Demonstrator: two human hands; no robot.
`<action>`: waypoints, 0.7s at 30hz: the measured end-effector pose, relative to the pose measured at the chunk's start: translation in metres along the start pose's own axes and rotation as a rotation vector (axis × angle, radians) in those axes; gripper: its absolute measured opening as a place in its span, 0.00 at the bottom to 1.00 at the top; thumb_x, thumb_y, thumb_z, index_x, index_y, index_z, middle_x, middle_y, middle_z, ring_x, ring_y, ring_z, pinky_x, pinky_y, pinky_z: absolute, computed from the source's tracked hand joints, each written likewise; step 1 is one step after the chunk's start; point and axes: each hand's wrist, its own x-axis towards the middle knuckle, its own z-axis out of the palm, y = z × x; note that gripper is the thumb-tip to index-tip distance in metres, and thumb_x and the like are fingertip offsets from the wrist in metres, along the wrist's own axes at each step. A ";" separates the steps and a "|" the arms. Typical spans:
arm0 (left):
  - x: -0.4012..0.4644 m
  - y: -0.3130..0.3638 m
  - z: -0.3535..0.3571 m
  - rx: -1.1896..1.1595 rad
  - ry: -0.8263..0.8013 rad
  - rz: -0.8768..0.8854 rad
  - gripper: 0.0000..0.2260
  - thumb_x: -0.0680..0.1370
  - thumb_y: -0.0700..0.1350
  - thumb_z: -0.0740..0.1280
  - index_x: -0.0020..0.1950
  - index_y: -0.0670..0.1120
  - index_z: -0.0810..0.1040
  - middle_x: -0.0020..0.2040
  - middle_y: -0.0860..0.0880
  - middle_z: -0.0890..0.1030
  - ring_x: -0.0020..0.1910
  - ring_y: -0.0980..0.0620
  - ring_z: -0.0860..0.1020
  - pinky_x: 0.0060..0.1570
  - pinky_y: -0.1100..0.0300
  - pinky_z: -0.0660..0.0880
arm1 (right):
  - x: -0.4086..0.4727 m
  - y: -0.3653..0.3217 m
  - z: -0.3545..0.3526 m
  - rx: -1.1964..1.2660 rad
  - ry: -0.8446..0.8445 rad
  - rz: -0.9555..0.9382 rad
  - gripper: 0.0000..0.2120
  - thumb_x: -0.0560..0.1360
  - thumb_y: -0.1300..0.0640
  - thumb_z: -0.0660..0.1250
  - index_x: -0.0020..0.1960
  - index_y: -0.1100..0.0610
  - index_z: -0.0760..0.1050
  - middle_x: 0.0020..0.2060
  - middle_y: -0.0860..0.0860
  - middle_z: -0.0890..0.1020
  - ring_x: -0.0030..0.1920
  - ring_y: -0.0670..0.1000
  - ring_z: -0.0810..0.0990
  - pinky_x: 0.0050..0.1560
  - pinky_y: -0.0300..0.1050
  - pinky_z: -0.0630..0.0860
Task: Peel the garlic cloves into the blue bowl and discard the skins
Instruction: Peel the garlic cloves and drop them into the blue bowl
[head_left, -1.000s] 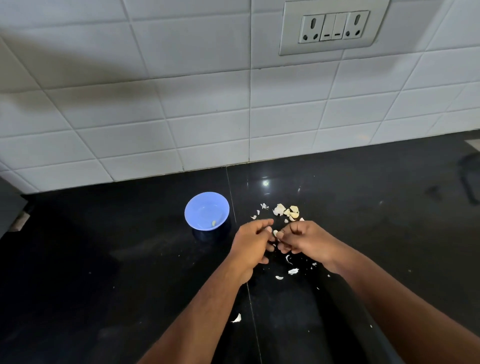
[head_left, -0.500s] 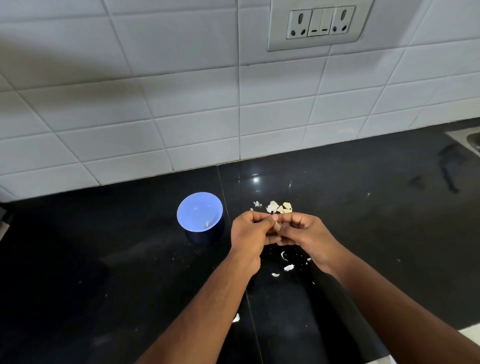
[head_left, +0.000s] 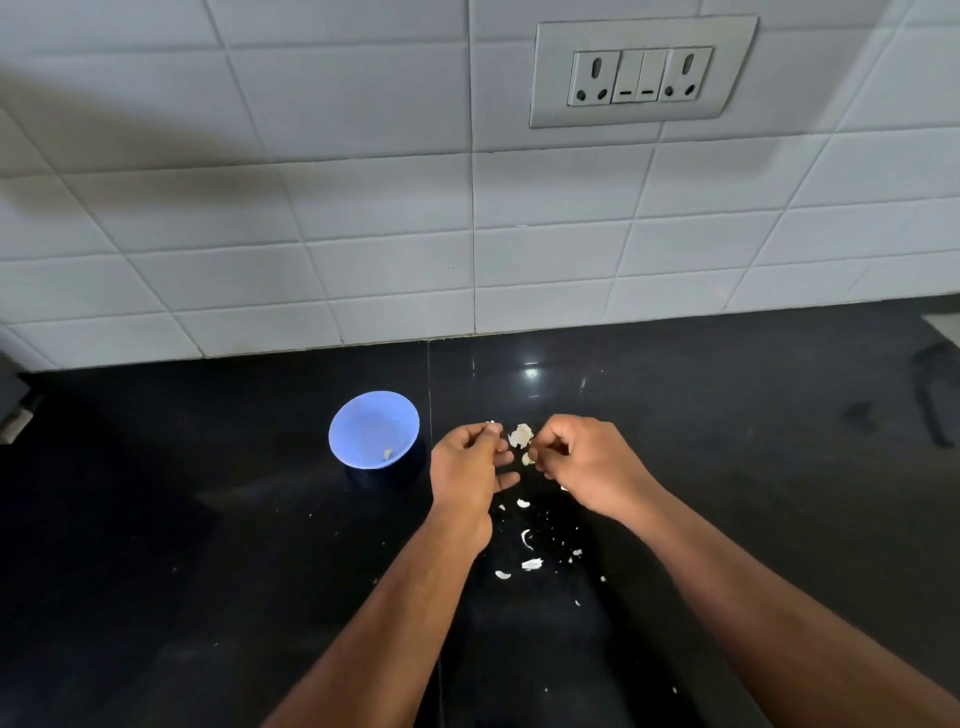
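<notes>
Two hands over the counter (head_left: 727, 467), now apart. Your left hand (head_left: 470, 462) pinches a small pale bit, clove or skin unclear; your right hand (head_left: 582, 462) has curled fingers pinching a pale scrap. Blue bowl (head_left: 374, 431) sits just left of the left hand, nearer it; skins (head_left: 530, 564) lie near you.

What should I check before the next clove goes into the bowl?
1. Blue bowl upright, open, left of the hands: ok.
2. Bowl free of skins: cannot tell; one small pale piece lies inside.
3. Left hand pinches something pale: ok.
4. Right hand pinches a pale bit: ok.
5. Clove fully peeled: cannot tell.
6. Skins discarded: not ok, skin scraps litter the counter.
</notes>
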 end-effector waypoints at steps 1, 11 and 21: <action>-0.002 0.000 0.003 0.022 0.012 -0.001 0.05 0.84 0.42 0.69 0.56 0.43 0.84 0.46 0.45 0.83 0.43 0.51 0.83 0.39 0.57 0.83 | 0.004 0.000 -0.003 -0.005 -0.014 -0.029 0.06 0.78 0.54 0.73 0.43 0.46 0.81 0.37 0.42 0.84 0.36 0.41 0.82 0.39 0.39 0.76; -0.021 -0.024 0.026 0.049 0.042 -0.060 0.10 0.83 0.47 0.71 0.50 0.41 0.85 0.38 0.48 0.85 0.37 0.55 0.83 0.37 0.61 0.80 | 0.005 0.016 -0.007 0.195 -0.143 -0.054 0.10 0.82 0.55 0.68 0.51 0.45 0.87 0.40 0.41 0.87 0.41 0.45 0.86 0.52 0.50 0.83; -0.026 -0.014 0.002 -0.202 0.042 -0.074 0.09 0.78 0.43 0.77 0.53 0.39 0.84 0.48 0.41 0.89 0.48 0.47 0.88 0.42 0.59 0.80 | 0.011 -0.005 -0.001 0.284 -0.176 -0.053 0.06 0.79 0.54 0.74 0.53 0.45 0.87 0.47 0.37 0.88 0.51 0.37 0.85 0.60 0.44 0.81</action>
